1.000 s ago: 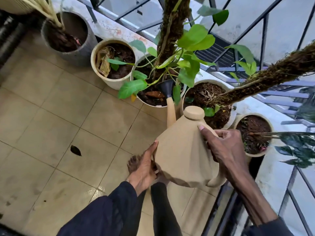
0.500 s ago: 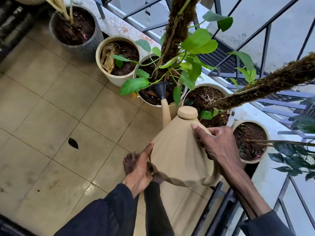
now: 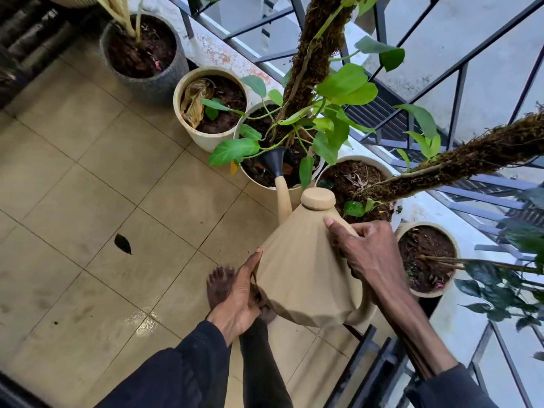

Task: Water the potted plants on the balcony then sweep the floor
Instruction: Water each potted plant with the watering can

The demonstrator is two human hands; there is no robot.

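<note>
The watering can (image 3: 306,278), tan with a faceted body and a round cap (image 3: 318,198), is held tilted forward above the tiled floor (image 3: 88,187), just in front of the row of pots. Its spout rises from the body and ends in a black rose (image 3: 276,160), which sits over the soil of the white pot (image 3: 253,181) holding the leafy climbing plant (image 3: 338,92).

The right hand (image 3: 368,251) grips the top of the handle, fingers curled round it, with the thumb laid along the shoulder of the can. The left hand (image 3: 238,298) lies flat against the lower left side of the can, fingers straight, thumb pointing up along the wall.

Adjacent pots:
- A cream pot (image 3: 188,131) with a dry leaf stands to the left of the white pot, touching it.
- A grey pot (image 3: 164,81) stands further left.
- A larger pot (image 3: 365,158) with a mossy pole stands to the right.
- A small pot (image 3: 426,223) stands beyond the right hand.

A dark railing (image 3: 459,92) runs behind the pots. A bare foot (image 3: 219,285) and a fallen leaf (image 3: 122,244) are on the floor.
</note>
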